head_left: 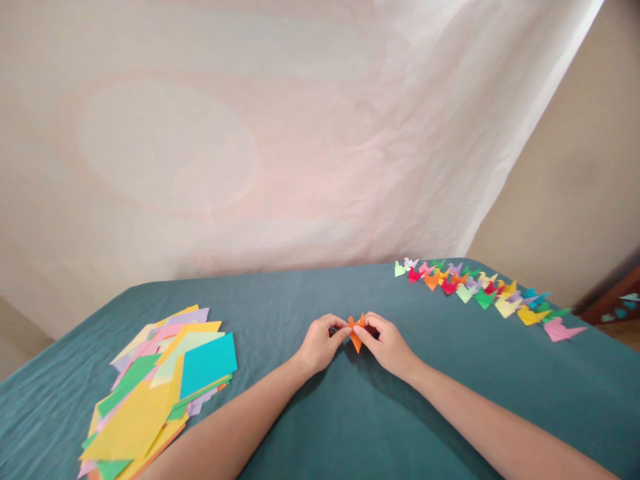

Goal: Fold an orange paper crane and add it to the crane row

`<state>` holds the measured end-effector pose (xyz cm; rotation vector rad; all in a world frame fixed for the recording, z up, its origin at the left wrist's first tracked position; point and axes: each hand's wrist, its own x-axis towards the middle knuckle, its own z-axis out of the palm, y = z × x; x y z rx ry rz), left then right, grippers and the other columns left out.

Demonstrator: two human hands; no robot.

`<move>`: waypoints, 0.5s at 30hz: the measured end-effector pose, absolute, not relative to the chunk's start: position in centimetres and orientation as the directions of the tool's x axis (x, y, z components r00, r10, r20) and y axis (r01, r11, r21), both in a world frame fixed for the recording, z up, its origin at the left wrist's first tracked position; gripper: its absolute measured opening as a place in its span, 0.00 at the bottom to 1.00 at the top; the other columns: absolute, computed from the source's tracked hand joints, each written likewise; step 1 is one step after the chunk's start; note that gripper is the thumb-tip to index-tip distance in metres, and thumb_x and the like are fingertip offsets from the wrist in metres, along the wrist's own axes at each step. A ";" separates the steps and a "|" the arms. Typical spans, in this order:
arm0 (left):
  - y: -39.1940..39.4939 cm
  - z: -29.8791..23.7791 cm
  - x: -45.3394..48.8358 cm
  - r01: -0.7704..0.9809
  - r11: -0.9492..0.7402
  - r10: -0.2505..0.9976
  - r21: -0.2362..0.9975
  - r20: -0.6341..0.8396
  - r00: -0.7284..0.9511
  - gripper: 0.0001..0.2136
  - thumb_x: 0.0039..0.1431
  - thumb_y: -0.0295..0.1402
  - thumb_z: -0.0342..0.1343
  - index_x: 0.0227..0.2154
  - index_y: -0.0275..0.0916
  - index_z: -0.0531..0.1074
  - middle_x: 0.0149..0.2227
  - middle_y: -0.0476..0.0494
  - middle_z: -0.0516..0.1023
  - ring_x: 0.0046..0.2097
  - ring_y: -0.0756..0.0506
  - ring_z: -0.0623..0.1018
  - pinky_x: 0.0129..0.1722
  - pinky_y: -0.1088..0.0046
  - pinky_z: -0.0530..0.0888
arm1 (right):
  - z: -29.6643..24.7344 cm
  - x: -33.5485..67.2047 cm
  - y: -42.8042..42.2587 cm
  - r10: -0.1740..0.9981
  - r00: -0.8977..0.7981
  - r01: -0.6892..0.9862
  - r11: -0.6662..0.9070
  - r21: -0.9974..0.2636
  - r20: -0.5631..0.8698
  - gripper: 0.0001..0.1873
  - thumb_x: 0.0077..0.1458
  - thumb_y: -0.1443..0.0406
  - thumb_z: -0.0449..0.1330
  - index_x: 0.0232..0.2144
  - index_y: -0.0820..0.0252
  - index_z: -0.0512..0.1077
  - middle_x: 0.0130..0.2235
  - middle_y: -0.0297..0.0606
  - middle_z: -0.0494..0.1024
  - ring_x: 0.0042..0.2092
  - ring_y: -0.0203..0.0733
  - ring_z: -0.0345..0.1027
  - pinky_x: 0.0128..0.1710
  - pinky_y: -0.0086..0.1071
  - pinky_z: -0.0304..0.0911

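Note:
Between my two hands, just above the middle of the table, is a small orange origami bird point(356, 339) with pointed tips at top and bottom. My left hand point(324, 341) pinches its left side between thumb and fingers. On the other side, my right hand point(386, 341) grips it the same way, the thumb lying across the front of the paper. Fingers cover part of the folds, so the exact shape is partly hidden.
A loose pile of coloured paper sheets point(133, 417) lies at the left, a blue sheet point(209, 363) on top. Rows of folded paper birds point(484, 299) stand along the right back edge. Dark green cloth point(310, 427) covers the table; a pale sheet point(280, 153) hangs behind.

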<state>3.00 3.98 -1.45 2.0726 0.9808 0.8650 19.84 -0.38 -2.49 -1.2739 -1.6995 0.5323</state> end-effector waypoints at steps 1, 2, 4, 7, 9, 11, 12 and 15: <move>4.0 -1.4 3.0 0.373 -0.490 0.823 0.788 0.276 0.497 0.09 0.57 0.35 0.51 0.29 0.37 0.74 0.31 0.47 0.75 0.34 0.48 0.73 0.34 0.75 0.67 | -2.6 19.9 -0.3 0.914 -0.041 0.511 0.367 -0.777 0.404 0.15 0.57 0.61 0.52 0.20 0.58 0.59 0.25 0.30 0.61 0.27 0.35 0.56 0.28 0.28 0.52; 4.1 -1.3 2.9 0.371 -0.493 0.821 0.787 0.279 0.498 0.10 0.58 0.35 0.50 0.29 0.37 0.74 0.31 0.47 0.75 0.34 0.48 0.73 0.35 0.75 0.67 | -2.6 19.9 -0.3 0.915 -0.039 0.504 0.364 -0.783 0.401 0.15 0.57 0.61 0.52 0.20 0.59 0.59 0.25 0.30 0.61 0.28 0.35 0.56 0.28 0.28 0.52; 4.1 -1.2 2.9 0.368 -0.496 0.819 0.786 0.283 0.500 0.13 0.60 0.36 0.47 0.30 0.37 0.74 0.31 0.46 0.75 0.34 0.48 0.73 0.36 0.75 0.67 | -2.6 19.9 -0.3 0.917 -0.035 0.487 0.363 -0.794 0.397 0.15 0.57 0.61 0.52 0.20 0.59 0.60 0.26 0.30 0.61 0.28 0.35 0.56 0.28 0.28 0.52; 4.1 -1.3 2.8 0.368 -0.496 0.819 0.787 0.282 0.500 0.15 0.61 0.38 0.46 0.30 0.36 0.74 0.30 0.46 0.74 0.33 0.48 0.73 0.35 0.74 0.68 | -2.6 19.9 -0.4 0.915 -0.031 0.470 0.368 -0.802 0.402 0.16 0.58 0.60 0.52 0.20 0.59 0.60 0.26 0.30 0.61 0.28 0.35 0.56 0.28 0.28 0.52; 4.1 -1.4 2.9 0.365 -0.490 0.822 0.791 0.279 0.497 0.13 0.59 0.38 0.48 0.30 0.37 0.74 0.30 0.46 0.75 0.34 0.48 0.73 0.35 0.75 0.68 | -2.5 19.9 -0.4 0.913 -0.029 0.465 0.372 -0.803 0.406 0.16 0.58 0.60 0.51 0.20 0.59 0.60 0.26 0.30 0.60 0.27 0.35 0.56 0.28 0.28 0.52; 4.1 -1.6 2.9 0.363 -0.476 0.829 0.801 0.272 0.488 0.10 0.56 0.38 0.52 0.30 0.37 0.74 0.32 0.46 0.75 0.34 0.48 0.74 0.34 0.76 0.68 | -2.4 19.9 -0.4 0.913 -0.031 0.462 0.374 -0.804 0.407 0.16 0.58 0.60 0.51 0.20 0.59 0.60 0.26 0.30 0.61 0.27 0.35 0.56 0.27 0.28 0.52; 4.1 -1.7 3.0 0.363 -0.469 0.834 0.805 0.268 0.482 0.09 0.55 0.37 0.54 0.30 0.37 0.74 0.32 0.46 0.75 0.34 0.48 0.74 0.35 0.76 0.68 | -2.4 19.9 -0.4 0.912 -0.033 0.461 0.377 -0.804 0.408 0.16 0.58 0.60 0.51 0.20 0.59 0.60 0.26 0.31 0.61 0.28 0.35 0.56 0.28 0.28 0.53; 4.1 -1.8 3.0 0.373 -0.470 0.838 0.800 0.272 0.473 0.08 0.55 0.36 0.55 0.28 0.37 0.74 0.31 0.47 0.75 0.35 0.48 0.74 0.35 0.76 0.68 | -2.4 19.9 -0.5 0.908 -0.046 0.460 0.389 -0.798 0.415 0.16 0.58 0.60 0.52 0.21 0.59 0.61 0.27 0.32 0.63 0.30 0.36 0.59 0.30 0.29 0.55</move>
